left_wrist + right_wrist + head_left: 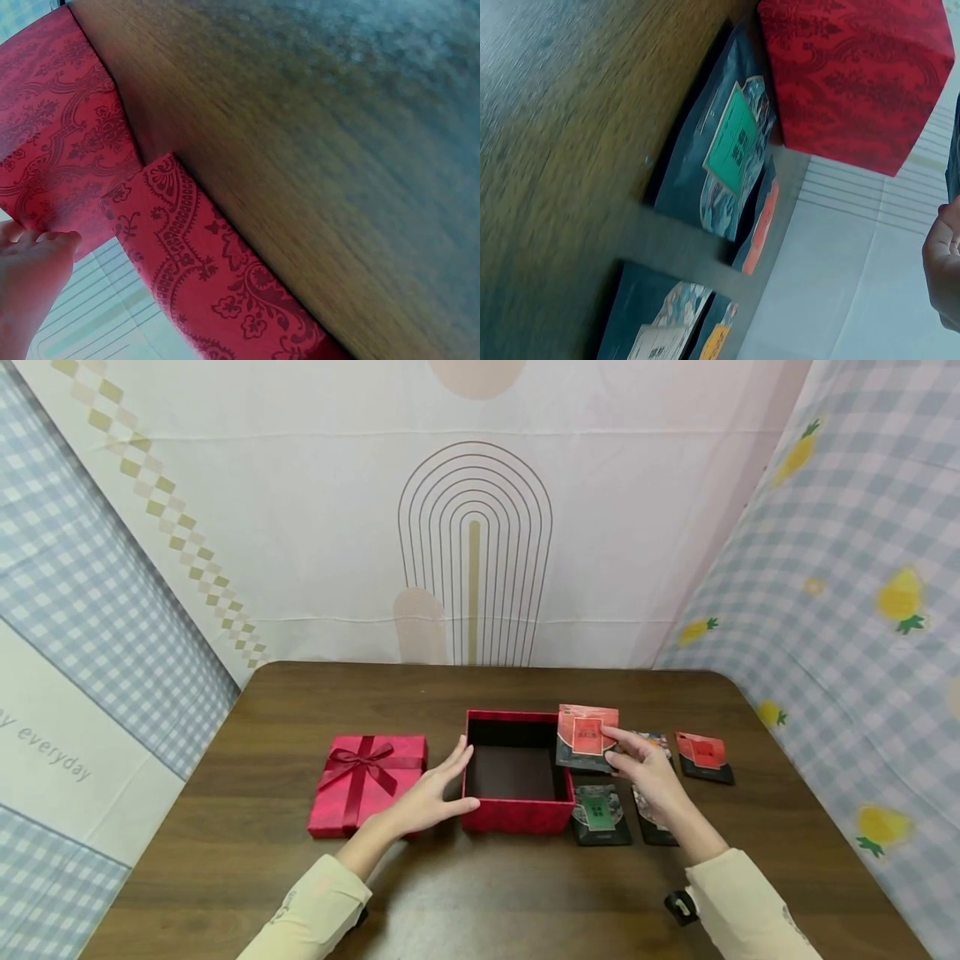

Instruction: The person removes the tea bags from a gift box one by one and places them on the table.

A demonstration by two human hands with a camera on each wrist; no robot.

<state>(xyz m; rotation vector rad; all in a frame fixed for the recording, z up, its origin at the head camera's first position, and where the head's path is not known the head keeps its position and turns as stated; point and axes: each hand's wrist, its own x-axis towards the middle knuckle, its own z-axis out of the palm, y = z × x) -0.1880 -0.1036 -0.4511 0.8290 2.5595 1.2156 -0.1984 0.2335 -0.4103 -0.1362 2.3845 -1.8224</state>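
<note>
An open red gift box (517, 817) stands on the wooden table, its dark inside showing. My left hand (429, 797) is at the box's left side, thumb and fingers spread straight; in the left wrist view its fingertips (64, 238) rest against the patterned wall. My right hand (651, 774) pinches a red and black packet (587, 737) by its right edge, raised over the box's right rim. Only a sliver of that packet (953, 169) enters the right wrist view. A packet with a green label (598, 814) lies right of the box.
The red lid with a ribbon bow (347, 806) lies left of the box. Further packets lie to the right: a red and black one (705, 758), one with a whitish label (656, 341) and one with an orange label (715, 341). A patterned cloth (330, 527) hangs behind the table.
</note>
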